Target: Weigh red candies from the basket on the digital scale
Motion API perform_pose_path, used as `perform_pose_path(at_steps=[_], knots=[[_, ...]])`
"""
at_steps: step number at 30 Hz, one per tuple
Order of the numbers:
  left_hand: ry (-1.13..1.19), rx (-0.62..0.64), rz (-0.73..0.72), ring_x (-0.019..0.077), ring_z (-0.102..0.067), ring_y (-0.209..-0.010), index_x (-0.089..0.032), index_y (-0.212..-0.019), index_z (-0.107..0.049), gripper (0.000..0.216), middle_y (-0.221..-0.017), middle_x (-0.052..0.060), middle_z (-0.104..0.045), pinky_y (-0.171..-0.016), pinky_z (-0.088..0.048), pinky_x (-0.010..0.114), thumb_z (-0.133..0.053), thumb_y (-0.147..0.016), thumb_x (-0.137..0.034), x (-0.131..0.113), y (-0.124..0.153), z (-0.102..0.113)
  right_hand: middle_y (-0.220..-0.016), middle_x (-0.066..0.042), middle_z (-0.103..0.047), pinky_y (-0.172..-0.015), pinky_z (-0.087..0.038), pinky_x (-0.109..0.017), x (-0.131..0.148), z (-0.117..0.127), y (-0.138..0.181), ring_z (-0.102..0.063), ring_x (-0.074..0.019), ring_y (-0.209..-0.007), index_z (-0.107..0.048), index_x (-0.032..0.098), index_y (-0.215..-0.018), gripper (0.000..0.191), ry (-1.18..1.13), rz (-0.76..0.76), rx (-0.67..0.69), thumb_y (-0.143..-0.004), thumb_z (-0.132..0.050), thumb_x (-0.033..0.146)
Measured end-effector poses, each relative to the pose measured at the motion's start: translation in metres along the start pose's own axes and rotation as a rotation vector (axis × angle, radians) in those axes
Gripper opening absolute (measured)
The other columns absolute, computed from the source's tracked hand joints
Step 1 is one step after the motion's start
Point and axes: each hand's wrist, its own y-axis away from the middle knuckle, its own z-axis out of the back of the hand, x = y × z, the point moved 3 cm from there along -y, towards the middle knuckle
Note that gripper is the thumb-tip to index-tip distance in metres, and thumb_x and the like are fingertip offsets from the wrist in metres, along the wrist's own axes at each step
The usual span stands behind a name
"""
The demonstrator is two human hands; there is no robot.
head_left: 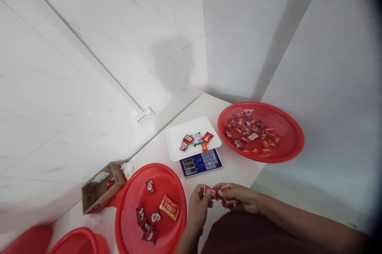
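Between the person's two bare hands, a small red-wrapped sweet (212,193) is held by its ends, likely for steadiness: the left hand (200,205) pinches one end, fingertips closed; the right hand (241,198) curls around gold-and-red packets (228,192), fingertips at the other. Beyond, a white plastic tray (176,136) bears wrapped sweets (207,137) atop a blue-panelled scale (197,167), keypad (211,160) exposed, presumably for access.

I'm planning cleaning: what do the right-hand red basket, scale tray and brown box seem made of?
Basket: likely plastic, slightly glossy, by its moulded rim and mesh. Tray: smooth white, plastic or coated metal, unclear. Box: apparently matte cardboard, by its brown sides.
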Motion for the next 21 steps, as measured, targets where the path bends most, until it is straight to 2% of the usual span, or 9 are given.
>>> perform_pose_path(at_steps=[6, 9, 11, 14, 16, 18, 21], knots=[[-0.025, 0.04, 0.017, 0.0096, -0.047, -0.058, -0.015, -0.084, -0.055, 0.032, -0.067, 0.0, -0.054, -0.056, -0.038, 0.023, -0.055, -0.072, -0.044, 0.001, 0.003, -0.004, -0.053, 0.005, -0.05, -0.034, -0.028, -0.012, -0.01, -0.001, -0.003, -0.045, -0.0038, -0.041, -0.056, 0.014, -0.076, 0.023, 0.125, 0.02, -0.099, -0.064, -0.07, 0.029], [-0.048, 0.027, 0.033, 0.0112, -0.05, -0.061, -0.015, -0.096, -0.053, 0.038, -0.072, 0.002, -0.055, -0.059, -0.041, 0.025, -0.05, -0.075, -0.046, 0.003, 0.003, -0.002, -0.054, 0.005, -0.05, -0.031, -0.027, -0.009, 0.001, 0.009, 0.0, -0.046, -0.0028, -0.042, -0.057, 0.015, -0.078, 0.021, 0.006, 0.063, -0.139, -0.066, -0.07, 0.025], [-0.116, 0.0, 0.024, 0.0135, -0.053, -0.067, -0.015, -0.101, -0.052, 0.039, -0.077, 0.004, -0.056, -0.062, -0.043, 0.027, -0.047, -0.076, -0.045, 0.006, 0.0, 0.003, -0.06, 0.003, -0.053, -0.03, -0.027, -0.005, 0.021, 0.024, 0.009, -0.051, -0.0033, -0.048, -0.057, 0.017, -0.079, 0.018, -0.162, 0.144, -0.175, -0.067, -0.07, 0.021], [-0.382, -0.062, -0.069, 0.019, -0.055, -0.089, -0.016, -0.106, -0.052, 0.037, -0.096, 0.01, -0.058, -0.076, -0.045, 0.032, -0.046, -0.077, -0.039, 0.011, -0.005, 0.02, -0.071, 0.001, -0.058, -0.03, -0.032, -0.002, 0.063, 0.047, 0.031, -0.057, -0.0054, -0.061, -0.057, 0.02, -0.081, 0.012, -0.459, 0.362, -0.132, -0.072, -0.064, 0.015], [-0.64, -0.132, -0.18, 0.0219, -0.048, -0.108, -0.016, -0.111, -0.052, 0.038, -0.112, 0.012, -0.055, -0.091, -0.038, 0.036, -0.047, -0.077, -0.034, 0.012, -0.009, 0.035, -0.074, 0.001, -0.059, -0.032, -0.035, -0.001, 0.087, 0.06, 0.046, -0.058, -0.0056, -0.066, -0.057, 0.024, -0.095, 0.019, -0.559, 0.511, -0.107, -0.078, -0.057, 0.014], [-0.882, -0.205, -0.243, 0.0249, -0.034, -0.123, -0.015, -0.115, -0.051, 0.04, -0.125, 0.013, -0.048, -0.102, -0.026, 0.039, -0.046, -0.077, -0.028, 0.013, -0.013, 0.051, -0.076, 0.0, -0.059, -0.033, -0.037, -0.002, 0.097, 0.066, 0.053, -0.059, -0.0058, -0.066, -0.054, 0.026, -0.106, 0.028, -0.585, 0.549, -0.119, -0.081, -0.053, 0.013], [-1.089, -0.267, -0.194, 0.0281, -0.015, -0.132, -0.016, -0.124, -0.044, 0.049, -0.14, 0.012, -0.031, -0.106, -0.017, 0.042, -0.047, -0.076, -0.023, 0.019, -0.019, 0.072, -0.073, 0.0, -0.06, -0.03, -0.038, -0.004, 0.084, 0.063, 0.045, -0.06, -0.0075, -0.063, -0.053, 0.026, -0.109, 0.033, -0.551, 0.45, -0.178, -0.079, -0.055, 0.012]])
